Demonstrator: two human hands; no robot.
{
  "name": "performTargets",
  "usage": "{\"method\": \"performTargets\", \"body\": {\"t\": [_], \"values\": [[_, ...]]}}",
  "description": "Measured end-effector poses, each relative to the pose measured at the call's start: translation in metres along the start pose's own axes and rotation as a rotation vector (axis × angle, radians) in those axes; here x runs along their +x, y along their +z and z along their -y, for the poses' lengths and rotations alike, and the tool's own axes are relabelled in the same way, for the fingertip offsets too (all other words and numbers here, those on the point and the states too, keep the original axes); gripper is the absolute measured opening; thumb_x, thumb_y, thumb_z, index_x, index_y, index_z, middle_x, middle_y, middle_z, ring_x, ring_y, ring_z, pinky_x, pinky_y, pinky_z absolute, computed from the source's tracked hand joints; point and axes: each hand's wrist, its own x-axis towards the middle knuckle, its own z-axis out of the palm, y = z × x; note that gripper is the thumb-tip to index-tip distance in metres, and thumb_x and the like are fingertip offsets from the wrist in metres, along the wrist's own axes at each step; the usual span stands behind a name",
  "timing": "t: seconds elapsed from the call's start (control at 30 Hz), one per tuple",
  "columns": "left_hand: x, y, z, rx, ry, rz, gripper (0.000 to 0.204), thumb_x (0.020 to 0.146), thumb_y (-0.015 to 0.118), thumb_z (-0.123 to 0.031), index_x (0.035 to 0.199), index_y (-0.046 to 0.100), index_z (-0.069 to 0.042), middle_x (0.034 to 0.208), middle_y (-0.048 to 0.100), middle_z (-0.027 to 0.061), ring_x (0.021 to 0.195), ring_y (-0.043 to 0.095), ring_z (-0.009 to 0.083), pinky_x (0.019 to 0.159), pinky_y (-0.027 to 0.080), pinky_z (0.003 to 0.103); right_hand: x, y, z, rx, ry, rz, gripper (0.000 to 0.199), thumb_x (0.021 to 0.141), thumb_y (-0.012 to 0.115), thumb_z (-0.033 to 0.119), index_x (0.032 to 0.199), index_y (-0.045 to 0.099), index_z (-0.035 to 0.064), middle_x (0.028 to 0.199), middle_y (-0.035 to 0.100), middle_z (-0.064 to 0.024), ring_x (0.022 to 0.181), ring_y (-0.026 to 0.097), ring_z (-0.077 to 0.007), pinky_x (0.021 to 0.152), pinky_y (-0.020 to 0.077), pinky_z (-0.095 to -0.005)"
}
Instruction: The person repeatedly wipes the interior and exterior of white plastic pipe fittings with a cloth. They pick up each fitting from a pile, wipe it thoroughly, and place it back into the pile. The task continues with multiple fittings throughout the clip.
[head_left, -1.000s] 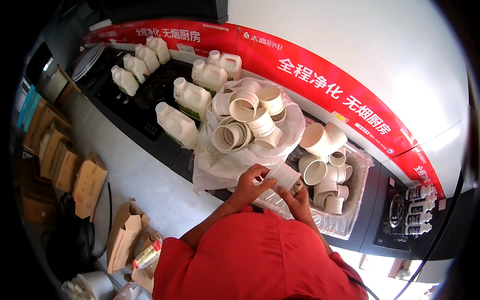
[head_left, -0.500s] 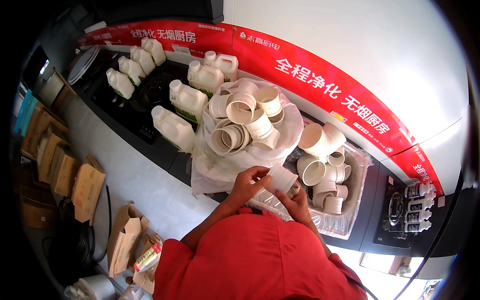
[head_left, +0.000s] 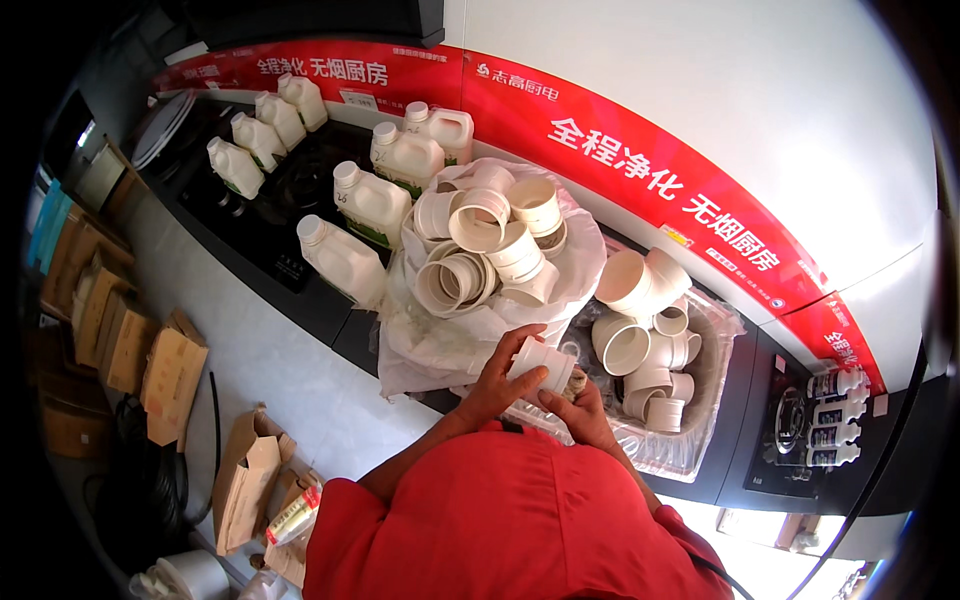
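Note:
In front of my chest, my left hand [head_left: 497,388] is closed around a white plastic pipe fitting [head_left: 541,362], a short ringed coupling. My right hand [head_left: 583,413] is closed at the fitting's right end, gripping a small brownish, cloth-like wad [head_left: 575,384] against it. Its exact kind is hard to make out. Just beyond my hands, more white pipe fittings [head_left: 517,250] lie heaped on a white plastic sack [head_left: 425,345]. To the right, a clear plastic-lined bin [head_left: 712,425] holds several larger elbows and tees [head_left: 647,281].
Several white jugs [head_left: 343,260] stand at the left on a black cooktop [head_left: 228,215]. Small bottles [head_left: 836,433] are at the far right on another cooktop. Cardboard boxes [head_left: 172,375] are on the floor at left. A red-bannered wall [head_left: 640,165] backs the dark counter.
Both hands have shifted slightly left with the pipe fitting, which has turned in them. My left hand now reaches further around it, and the brownish wad has moved along with my right hand.

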Motion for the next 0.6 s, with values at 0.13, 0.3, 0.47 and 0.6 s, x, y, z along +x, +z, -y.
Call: {"method": "performTargets", "body": {"t": [0.13, 0.3, 0.47, 0.6], "values": [[0.002, 0.003, 0.003, -0.073, -0.052, -0.082, 0.034, 0.088, 0.056, -0.016, 0.121, 0.051, -0.009, 0.104, 0.053, 0.0037, 0.096, 0.050, 0.0116, 0.084, 0.041, 0.026, 0.001, 0.001, -0.001, -0.037, 0.049, 0.041, 0.042, 0.086, 0.064, 0.011, 0.123, 0.046, 0.0023, 0.111, 0.058, -0.0034, 0.100, 0.054, -0.0106, 0.086, 0.0437, -0.0277], [0.003, -0.001, -0.002, -0.142, -0.188, -0.152, 0.025, 0.093, 0.050, -0.020, 0.114, 0.055, -0.007, 0.097, 0.057, 0.0038, 0.087, 0.054, 0.0110, 0.078, 0.044, 0.025, 0.010, -0.002, 0.000, -0.291, -0.053, 0.260, 0.045, 0.083, 0.067, 0.013, 0.121, 0.047, 0.0011, 0.112, 0.058, -0.0090, 0.101, 0.056, -0.0175, 0.086, 0.0450, -0.0314], [0.004, -0.010, 0.001, -0.417, -0.458, -0.162, 0.029, 0.095, 0.045, -0.025, 0.116, 0.053, -0.007, 0.100, 0.059, 0.0068, 0.088, 0.058, 0.0146, 0.078, 0.047, 0.027, 0.022, -0.007, 0.004, -0.939, -0.240, 0.417, 0.054, 0.074, 0.072, 0.013, 0.121, 0.047, 0.0006, 0.108, 0.056, -0.0203, 0.099, 0.057, -0.0342, 0.085, 0.0465, -0.0371], [0.006, -0.017, 0.007, -0.518, -0.422, -0.083, 0.037, 0.094, 0.045, -0.027, 0.127, 0.044, -0.008, 0.107, 0.058, 0.0094, 0.096, 0.058, 0.0185, 0.085, 0.045, 0.030, 0.026, -0.004, 0.007, -0.810, -0.262, 0.352, 0.052, 0.076, 0.071, 0.012, 0.121, 0.047, 0.0009, 0.108, 0.058, -0.0172, 0.098, 0.059, -0.0284, 0.084, 0.0468, -0.0346]]}}
